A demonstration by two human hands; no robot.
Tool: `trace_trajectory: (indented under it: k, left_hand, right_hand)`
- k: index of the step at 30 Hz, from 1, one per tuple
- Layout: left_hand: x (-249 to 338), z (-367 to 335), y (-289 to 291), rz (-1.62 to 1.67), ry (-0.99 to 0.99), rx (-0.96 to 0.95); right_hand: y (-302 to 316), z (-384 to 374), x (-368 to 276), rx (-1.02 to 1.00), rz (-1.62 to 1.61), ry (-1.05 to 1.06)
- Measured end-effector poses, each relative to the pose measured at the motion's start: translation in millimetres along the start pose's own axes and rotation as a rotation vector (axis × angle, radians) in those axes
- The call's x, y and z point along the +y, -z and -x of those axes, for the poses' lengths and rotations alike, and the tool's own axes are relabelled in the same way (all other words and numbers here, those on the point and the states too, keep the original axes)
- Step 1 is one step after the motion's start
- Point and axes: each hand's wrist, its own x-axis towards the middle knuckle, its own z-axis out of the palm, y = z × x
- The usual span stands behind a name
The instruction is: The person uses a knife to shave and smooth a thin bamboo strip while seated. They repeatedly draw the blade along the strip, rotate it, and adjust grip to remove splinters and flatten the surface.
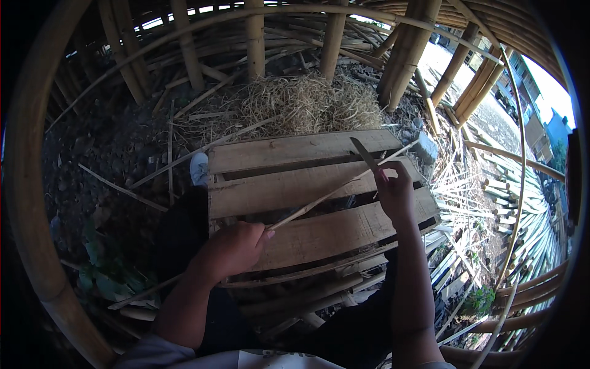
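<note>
A long, thin bamboo strip (316, 202) slants over a slatted wooden bench (295, 150), its far end past the bench's right back corner. My left hand (235, 249) is closed around the strip near the bench's left front, and a thin length reappears behind my left forearm toward the lower left. At the right side of the bench, my right hand (395, 189) grips a knife (364, 152), its handle mostly hidden by the fingers. The blade points away and to the left, crossing the strip; I cannot tell whether its edge touches it.
A heap of pale shavings (301, 104) lies behind the bench, before upright bamboo posts (255, 43). Many cut bamboo poles (522, 227) are piled at right. My shoes (199, 169) flank the bench. Loose strips (126, 187) litter the dark ground at left.
</note>
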Motion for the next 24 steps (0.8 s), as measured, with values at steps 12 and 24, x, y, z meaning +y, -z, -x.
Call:
trace_trajectory:
  k: [12,24]
  left_hand:
    - [-2,-2,-5,-0.048,0.015,0.039]
    - [-16,-3,-5,0.069,0.016,-0.026]
  right_hand:
    - [-22,12,0,-0.052,0.020,-0.121]
    - [-49,28,-24,-0.149,0.062,-0.076]
